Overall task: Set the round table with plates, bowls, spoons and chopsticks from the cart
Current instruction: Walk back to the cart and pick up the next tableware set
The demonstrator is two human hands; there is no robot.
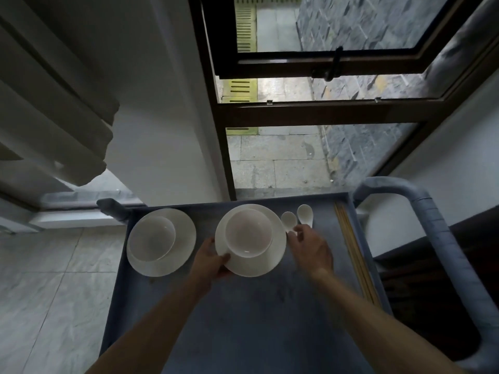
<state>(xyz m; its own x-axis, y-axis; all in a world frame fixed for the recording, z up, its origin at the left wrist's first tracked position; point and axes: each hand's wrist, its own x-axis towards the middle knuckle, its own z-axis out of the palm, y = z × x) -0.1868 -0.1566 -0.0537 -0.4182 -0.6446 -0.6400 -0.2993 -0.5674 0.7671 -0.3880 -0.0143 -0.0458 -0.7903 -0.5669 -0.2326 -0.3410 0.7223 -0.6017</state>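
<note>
Left hand of mine grips the near-left rim of the right plate, thumb on top, and a bowl sits inside that plate. My right hand reaches to the two spoons just beside the plate; its fingertips touch the nearer spoon's handle, but I cannot tell if they already pinch it. A second plate with its own bowl lies on the left of the cart, and the chopsticks lie along the cart's right edge. The round table is not in view.

I think the risk is in lifting the plate by one edge only: it may tilt, and the loose bowl can slide off. The spoon handle is smooth, so a light pinch may drop it against the plate.
</note>
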